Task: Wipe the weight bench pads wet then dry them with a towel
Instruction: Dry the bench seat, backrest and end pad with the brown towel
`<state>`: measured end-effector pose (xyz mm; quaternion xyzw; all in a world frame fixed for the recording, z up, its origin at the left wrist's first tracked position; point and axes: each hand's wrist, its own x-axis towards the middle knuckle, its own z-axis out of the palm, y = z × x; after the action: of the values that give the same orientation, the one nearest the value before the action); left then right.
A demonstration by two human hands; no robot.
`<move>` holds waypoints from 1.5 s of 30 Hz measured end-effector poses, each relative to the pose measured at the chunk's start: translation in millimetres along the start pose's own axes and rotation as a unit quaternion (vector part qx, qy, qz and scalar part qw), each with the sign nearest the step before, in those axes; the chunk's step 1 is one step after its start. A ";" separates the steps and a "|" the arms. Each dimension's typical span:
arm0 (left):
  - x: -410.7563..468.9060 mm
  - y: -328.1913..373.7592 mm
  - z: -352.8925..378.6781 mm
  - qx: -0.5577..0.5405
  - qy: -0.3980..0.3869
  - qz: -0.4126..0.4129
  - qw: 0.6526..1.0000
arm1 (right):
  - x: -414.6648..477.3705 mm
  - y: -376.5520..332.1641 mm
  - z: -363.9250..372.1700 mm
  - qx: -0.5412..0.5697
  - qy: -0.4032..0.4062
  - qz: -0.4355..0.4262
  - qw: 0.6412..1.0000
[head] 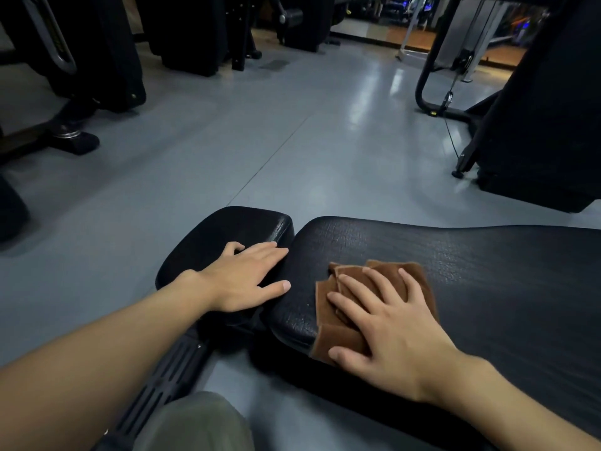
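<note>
The step in hand looks like a wiping pass on the back pad [487, 271], but whether it is the wet wipe or the drying pass cannot be told, since nothing shows if the cloth [338, 338] is damp. The brown cloth lies folded on the near end of the back pad, by the gap to the seat pad [208, 232], with one corner hanging over the pad's near edge.

The right hand [390, 330] lies flat on top of the cloth, its fingers [343, 306] straight and spread wide, pressing it down on the pad; nothing is curled round or pinched. The left hand [242, 278] is equally wide and flat, resting palm down on the seat pad with its fingertips at the edge next to the gap; it holds nothing and seems to brace the person, whose knee [195, 421] shows beside the bench frame [169, 382].

Most of the long back pad stretches off to the right of the cloth. My guess is that the next move calls for steady downward pressure and a long slide along that pad, with the cloth flat under the palm so the folds do not bunch, then the same on the seat pad, which means the left hand must lift clear
</note>
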<state>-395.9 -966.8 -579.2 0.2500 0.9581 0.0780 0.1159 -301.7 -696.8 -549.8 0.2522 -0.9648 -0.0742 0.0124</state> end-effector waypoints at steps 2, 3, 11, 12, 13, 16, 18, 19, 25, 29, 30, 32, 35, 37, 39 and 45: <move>0.5 -1.9 3.2 0.017 0.010 0.012 1.000 | 3.7 3.1 1.0 0.003 -0.002 -0.007 1.000; 0.5 -2.8 4.8 0.021 0.016 0.019 0.999 | 9.5 6.3 -0.2 0.011 -0.005 -0.006 1.000; -0.1 -9.5 14.0 0.003 0.012 0.037 0.999 | 117.6 55.3 4.4 0.037 -0.062 0.107 0.992; 0.9 -10.1 14.8 0.004 0.013 0.037 0.999 | 130.9 61.6 4.9 0.039 -0.068 0.120 0.990; 1.8 -10.5 15.9 0.005 0.013 0.036 0.999 | 142.3 66.3 5.8 0.040 -0.077 0.131 0.988; 3.4 -12.4 21.0 0.007 0.025 0.029 0.999 | 159.7 69.8 8.2 0.035 -0.095 0.158 0.982; 3.2 -12.7 24.0 -0.002 0.025 0.014 1.000 | 155.9 65.5 8.6 0.026 -0.089 0.158 0.983; 2.8 -12.5 24.8 -0.010 0.025 0.000 1.000 | 150.9 62.3 9.3 0.022 -0.084 0.151 0.985; 1.4 -15.5 24.7 -0.018 0.028 -0.027 0.999 | 99.5 21.9 1.0 0.011 -0.084 0.078 0.993; 1.6 -23.8 26.5 -0.027 0.065 -0.021 0.997 | 52.6 -12.5 -0.4 0.003 -0.031 0.002 1.000; 1.7 -24.3 26.7 -0.028 0.068 -0.021 0.997 | 44.4 -17.7 1.6 0.000 -0.009 -0.018 1.000; 1.5 -23.3 27.6 -0.021 0.069 -0.019 0.997 | 36.9 -21.3 4.6 -0.004 -0.001 -0.034 0.999; 1.7 -23.3 27.8 -0.016 0.070 -0.017 0.997 | 46.8 -12.9 4.0 0.019 -0.011 -0.029 0.999; 1.8 -24.2 28.9 -0.015 0.070 -0.017 0.997 | 65.8 -3.0 2.0 0.029 -0.036 -0.009 0.999; 1.7 -25.0 30.4 -0.012 0.070 -0.016 0.997 | 93.4 11.4 2.4 0.033 -0.057 0.028 0.997; 0.2 -26.7 33.3 -0.026 0.087 -0.011 0.996 | 177.6 46.1 10.0 0.028 -0.096 0.124 0.987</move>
<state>-399.7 -986.7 -616.8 0.2288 0.9649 0.1229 0.0397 -479.6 -742.4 -555.2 0.1228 -0.9869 -0.0691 -0.0781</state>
